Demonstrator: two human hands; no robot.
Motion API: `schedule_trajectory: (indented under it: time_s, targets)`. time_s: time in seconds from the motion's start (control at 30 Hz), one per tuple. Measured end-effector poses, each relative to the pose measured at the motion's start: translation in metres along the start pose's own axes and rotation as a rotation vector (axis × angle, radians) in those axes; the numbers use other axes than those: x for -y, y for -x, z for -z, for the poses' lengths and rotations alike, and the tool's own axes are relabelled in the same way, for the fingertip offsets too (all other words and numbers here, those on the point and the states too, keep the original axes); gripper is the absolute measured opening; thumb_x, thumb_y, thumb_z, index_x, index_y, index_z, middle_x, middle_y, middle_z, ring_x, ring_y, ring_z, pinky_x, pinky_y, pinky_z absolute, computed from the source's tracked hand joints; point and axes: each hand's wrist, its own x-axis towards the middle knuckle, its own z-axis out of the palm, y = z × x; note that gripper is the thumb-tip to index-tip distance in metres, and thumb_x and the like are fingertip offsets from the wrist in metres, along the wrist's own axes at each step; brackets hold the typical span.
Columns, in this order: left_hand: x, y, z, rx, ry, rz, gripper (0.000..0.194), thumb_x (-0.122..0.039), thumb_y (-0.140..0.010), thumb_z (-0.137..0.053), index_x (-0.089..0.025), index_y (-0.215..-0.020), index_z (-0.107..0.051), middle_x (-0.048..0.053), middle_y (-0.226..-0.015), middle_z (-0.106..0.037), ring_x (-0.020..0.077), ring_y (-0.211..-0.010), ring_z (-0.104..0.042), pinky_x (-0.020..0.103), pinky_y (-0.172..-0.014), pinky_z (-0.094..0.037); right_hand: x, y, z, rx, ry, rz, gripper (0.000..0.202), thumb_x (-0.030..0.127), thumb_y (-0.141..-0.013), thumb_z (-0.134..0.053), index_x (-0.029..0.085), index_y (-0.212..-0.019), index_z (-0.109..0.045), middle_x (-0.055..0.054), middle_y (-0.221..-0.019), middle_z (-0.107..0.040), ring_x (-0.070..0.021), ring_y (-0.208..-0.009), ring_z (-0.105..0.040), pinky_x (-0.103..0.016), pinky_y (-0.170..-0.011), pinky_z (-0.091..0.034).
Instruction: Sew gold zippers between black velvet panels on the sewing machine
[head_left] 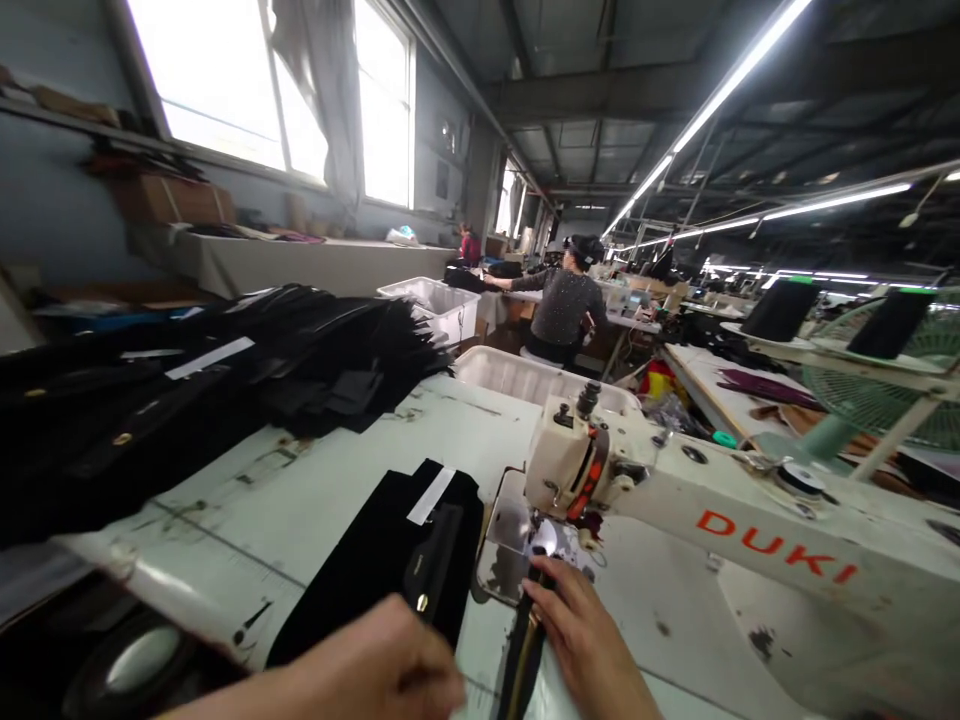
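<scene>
My right hand (574, 625) is closed on a narrow black strip (523, 655) with a gold line along it, which looks like a zipper. Its fingertips press the strip's far end just in front of the needle area of a white sewing machine (697, 520). My left hand (382, 660), blurred, hovers over or touches a black fabric piece (382, 540); its fingers look curled, but their tips are hidden. That piece lies on the table left of the needle plate (504, 545) and bears a white label strip (431, 496) and a small gold fitting (422, 602).
A large pile of black pieces (225, 370) covers the table's left side. White plastic bins (480, 365) stand beyond the table (420, 420). A co-worker (566, 310) sits ahead with their back to me. Black thread cones (780, 310) and a green fan (862, 380) stand at right.
</scene>
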Motion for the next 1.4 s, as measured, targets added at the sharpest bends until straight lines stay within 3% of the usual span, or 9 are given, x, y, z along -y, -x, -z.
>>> schedule_trajectory:
  time_s: [0.13,0.2,0.27,0.43,0.53,0.63,0.7,0.93,1.4]
  targets:
    - [-0.001,-0.081,0.049,-0.076,-0.459,-0.225,0.046,-0.022,-0.082,-0.067,-0.020,-0.126,-0.058,0.010,-0.138,-0.051,0.0308,-0.132,-0.039,0.047,-0.112,-0.026,-0.005,-0.004,-0.002,0.047,0.051,-0.030,0.029,0.020,-0.095,-0.049,0.028,-0.120,-0.063,-0.006,-0.110,-0.065,-0.0186,-0.101,-0.065,-0.029,-0.085,-0.058]
    - [0.006,-0.114,0.054,-0.046,-0.487,-0.221,0.057,-0.021,-0.069,-0.077,-0.018,-0.124,-0.059,0.012,-0.134,-0.052,0.0339,-0.129,-0.041,0.049,-0.109,-0.029,-0.006,-0.006,-0.004,0.048,0.030,-0.011,0.030,0.020,-0.098,-0.044,0.024,-0.122,-0.061,-0.007,-0.107,-0.066,-0.0163,-0.100,-0.066,-0.023,-0.086,-0.056]
    - [0.012,-0.128,0.047,0.007,-0.470,-0.209,0.042,-0.022,-0.069,-0.076,-0.018,-0.109,-0.065,0.009,-0.115,-0.060,0.0301,-0.114,-0.052,0.044,-0.102,-0.039,-0.008,-0.006,-0.006,0.029,0.040,0.046,0.031,0.022,-0.100,-0.039,0.020,-0.122,-0.060,-0.007,-0.109,-0.067,-0.0152,-0.103,-0.066,-0.020,-0.090,-0.054]
    - [0.009,-0.115,0.006,0.036,-0.399,-0.180,0.010,-0.025,-0.085,-0.063,-0.018,-0.091,-0.066,0.003,-0.093,-0.064,0.0200,-0.090,-0.062,0.031,-0.084,-0.051,-0.015,0.001,-0.006,0.013,0.109,0.097,0.030,0.023,-0.099,-0.042,0.021,-0.121,-0.061,-0.007,-0.115,-0.068,-0.0178,-0.104,-0.067,-0.024,-0.090,-0.055]
    - [-0.001,-0.103,-0.015,-0.012,-0.385,-0.174,0.029,-0.020,-0.084,-0.063,-0.017,-0.112,-0.062,0.008,-0.117,-0.061,0.0248,-0.112,-0.058,0.039,-0.100,-0.046,-0.017,0.005,-0.004,0.020,0.135,0.126,0.029,0.019,-0.096,-0.045,0.020,-0.119,-0.062,-0.009,-0.117,-0.068,-0.0194,-0.106,-0.067,-0.026,-0.090,-0.055]
    - [-0.003,-0.084,-0.028,-0.006,-0.436,-0.215,0.065,-0.013,-0.079,-0.066,-0.019,-0.140,-0.044,0.012,-0.151,-0.034,0.0328,-0.143,-0.025,0.051,-0.118,-0.023,-0.017,0.008,-0.004,-0.037,0.182,0.187,0.028,0.020,-0.095,-0.045,0.017,-0.115,-0.064,-0.009,-0.115,-0.070,-0.0202,-0.103,-0.068,-0.027,-0.089,-0.056]
    - [0.000,-0.067,-0.033,0.078,-0.453,-0.245,0.061,-0.020,-0.088,-0.059,-0.026,-0.145,-0.038,0.009,-0.156,-0.029,0.0316,-0.145,-0.023,0.051,-0.117,-0.027,-0.015,0.007,-0.005,-0.107,0.198,0.194,0.026,0.021,-0.096,-0.042,0.018,-0.107,-0.066,-0.008,-0.108,-0.072,-0.0195,-0.098,-0.070,-0.026,-0.086,-0.058]
    - [0.007,-0.049,-0.027,0.192,-0.673,-0.476,0.066,-0.027,-0.093,-0.058,-0.027,-0.152,-0.028,0.009,-0.157,-0.030,0.0309,-0.144,-0.025,0.060,-0.114,-0.015,-0.007,0.001,-0.003,-0.194,0.180,0.184,0.027,0.023,-0.098,-0.042,0.020,-0.098,-0.069,-0.004,-0.098,-0.075,-0.0156,-0.096,-0.071,-0.023,-0.091,-0.054]
    - [-0.022,-0.052,-0.017,0.360,-0.607,-0.373,0.063,-0.029,-0.092,-0.058,-0.022,-0.150,-0.033,0.011,-0.154,-0.030,0.0318,-0.142,-0.029,0.062,-0.114,-0.010,-0.016,0.014,-0.011,-0.131,0.275,0.263,0.023,0.021,-0.092,-0.053,0.018,-0.108,-0.069,-0.006,-0.107,-0.074,-0.0187,-0.101,-0.070,-0.024,-0.093,-0.054]
